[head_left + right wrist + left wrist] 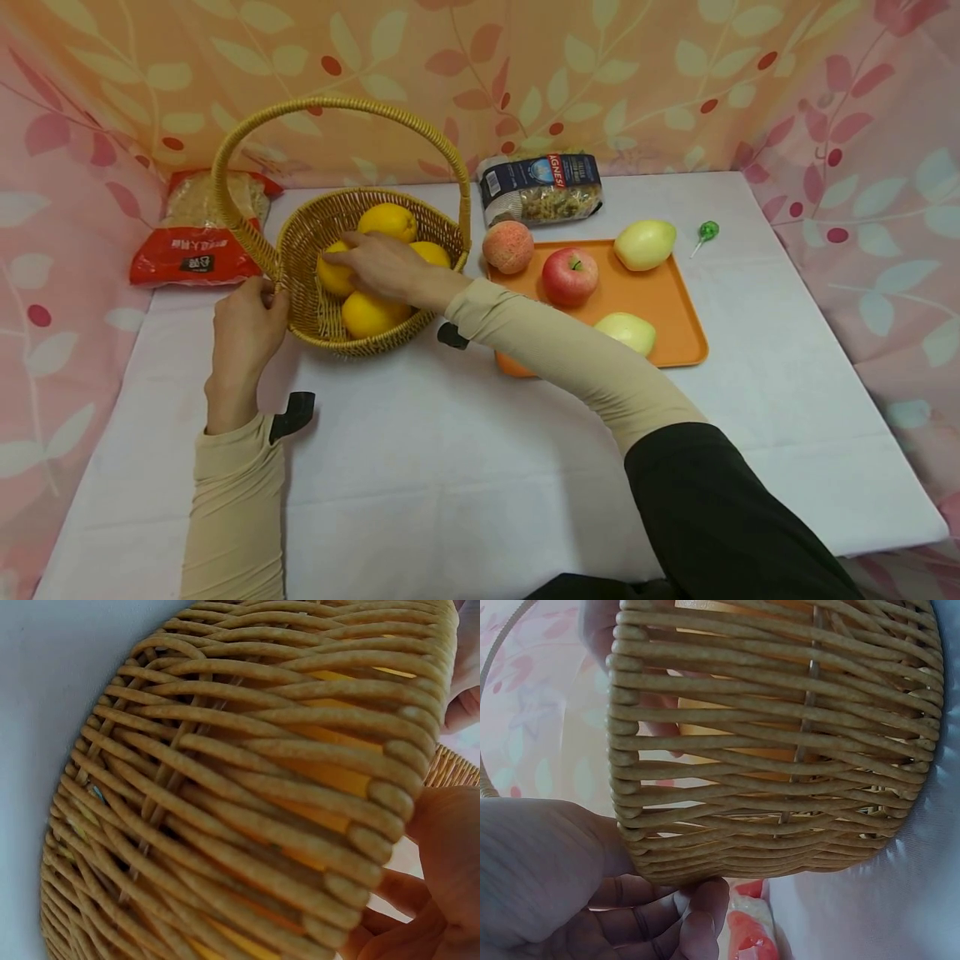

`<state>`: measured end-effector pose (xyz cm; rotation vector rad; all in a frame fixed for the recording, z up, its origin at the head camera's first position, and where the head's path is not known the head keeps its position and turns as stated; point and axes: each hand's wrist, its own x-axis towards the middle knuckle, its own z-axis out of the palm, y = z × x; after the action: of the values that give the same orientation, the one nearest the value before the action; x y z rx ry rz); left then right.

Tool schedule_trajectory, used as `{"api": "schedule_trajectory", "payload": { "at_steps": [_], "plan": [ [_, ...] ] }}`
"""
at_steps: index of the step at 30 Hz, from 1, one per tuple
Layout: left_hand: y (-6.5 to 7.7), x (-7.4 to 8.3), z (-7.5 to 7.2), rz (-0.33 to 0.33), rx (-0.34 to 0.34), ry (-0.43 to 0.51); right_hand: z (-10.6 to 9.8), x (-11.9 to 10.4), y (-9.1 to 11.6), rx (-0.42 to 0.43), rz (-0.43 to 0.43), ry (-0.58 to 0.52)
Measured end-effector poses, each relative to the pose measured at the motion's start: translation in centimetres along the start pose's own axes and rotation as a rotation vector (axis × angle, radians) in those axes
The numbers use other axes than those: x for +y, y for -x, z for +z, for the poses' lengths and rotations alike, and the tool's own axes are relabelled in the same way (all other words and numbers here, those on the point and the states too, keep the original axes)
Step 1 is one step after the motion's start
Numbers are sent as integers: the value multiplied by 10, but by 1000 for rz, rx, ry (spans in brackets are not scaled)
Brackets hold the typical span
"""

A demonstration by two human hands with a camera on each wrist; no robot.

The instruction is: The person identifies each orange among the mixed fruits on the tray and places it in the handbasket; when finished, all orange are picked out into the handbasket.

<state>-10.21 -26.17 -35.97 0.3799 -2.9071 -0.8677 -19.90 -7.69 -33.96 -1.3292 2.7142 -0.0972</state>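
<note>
A wicker basket (358, 346) with a tall arched handle stands at the left of the table, several yellow lemons (375, 314) lying in it. My left hand (250, 329) grips its left rim by the foot of the handle; the left wrist view shows the thumb and fingers of that hand (641, 911) on either side of the rim. Reaching in over the near right rim, my right hand (390, 267) lies over the lemons. Its extended fingers rest across the top of the leftmost lemon (334, 277); its thumb is hidden. Wicker partly covers the right hand (442, 877) in its wrist view.
Right of the basket, an orange tray (678, 333) bears a red apple (570, 277), a peach (508, 247) and two pale yellow fruits (645, 245). Behind it lies an AGNESI pasta pack (540, 187). A red bag (197, 250) sits left, a green lollipop (707, 231) right.
</note>
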Motion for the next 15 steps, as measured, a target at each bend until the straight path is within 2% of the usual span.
{"api": "schedule_trajectory", "payload": {
  "at_steps": [10,15],
  "plan": [
    [0,0,0,7,8,-1,-2,0,1,-11,5,-12],
    [0,0,1,2,6,1,-4,1,5,2,-21,7]
  ]
}}
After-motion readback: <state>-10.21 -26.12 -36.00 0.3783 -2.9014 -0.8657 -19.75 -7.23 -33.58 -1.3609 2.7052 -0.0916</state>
